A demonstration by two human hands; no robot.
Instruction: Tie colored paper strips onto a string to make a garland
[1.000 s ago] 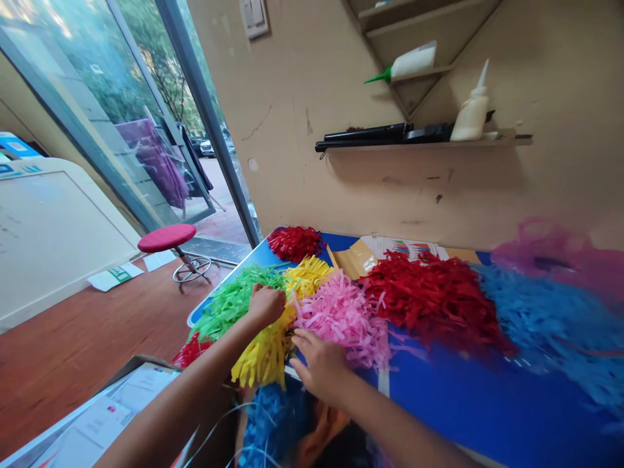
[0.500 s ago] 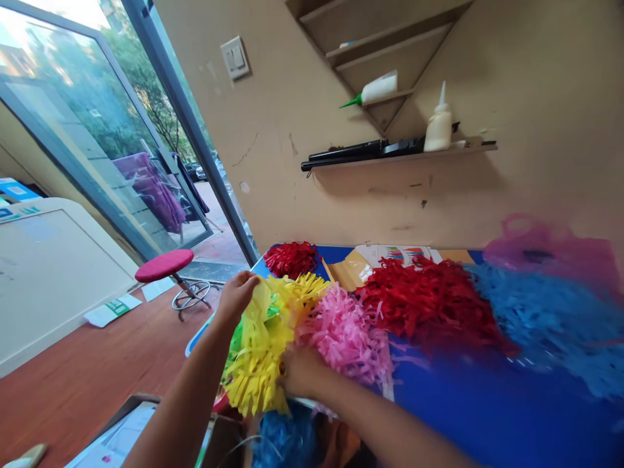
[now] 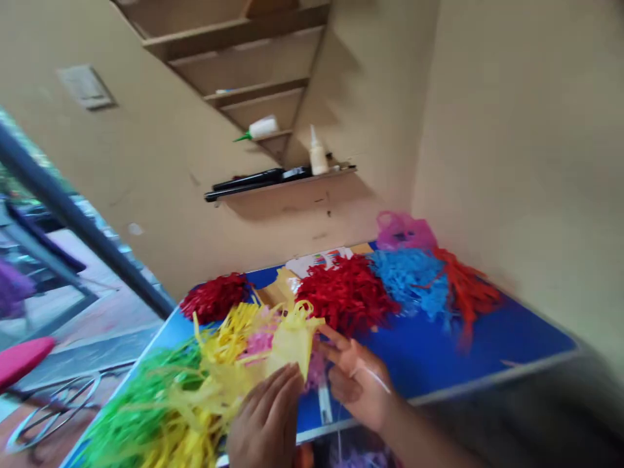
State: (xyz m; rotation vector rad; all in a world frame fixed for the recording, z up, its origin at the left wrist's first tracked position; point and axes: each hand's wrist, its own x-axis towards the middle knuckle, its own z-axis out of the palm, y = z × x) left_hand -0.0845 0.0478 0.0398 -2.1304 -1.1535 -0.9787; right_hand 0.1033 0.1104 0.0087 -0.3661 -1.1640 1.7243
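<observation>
My left hand (image 3: 268, 416) is closed on a thin yellow fringed sheet (image 3: 290, 351), whose upper end stands up and whose strips trail left. My right hand (image 3: 358, 383) has two fingers stretched to the upper right edge of that sheet, the others partly curled. A thin white line, perhaps a string, crosses its palm. Yellow fringe (image 3: 229, 335) also lies behind and below my left hand. Beside it is a heap of green strips (image 3: 141, 390). Pink strips (image 3: 260, 341) are partly hidden behind the yellow sheet.
On the blue table (image 3: 404, 354) lie red strips (image 3: 346, 292), another red bunch (image 3: 214, 296), blue strips (image 3: 409, 273), orange strips (image 3: 470, 292) and a pink plastic bag (image 3: 407, 231). A wall shelf (image 3: 287, 179) holds a glue bottle (image 3: 318, 156). A pink stool (image 3: 24, 361) stands left.
My view has swung to the right. My left hand has gone from the upper edge of the yellow fringe to a low grip; my right hand has moved to its right side, fingers extended.
</observation>
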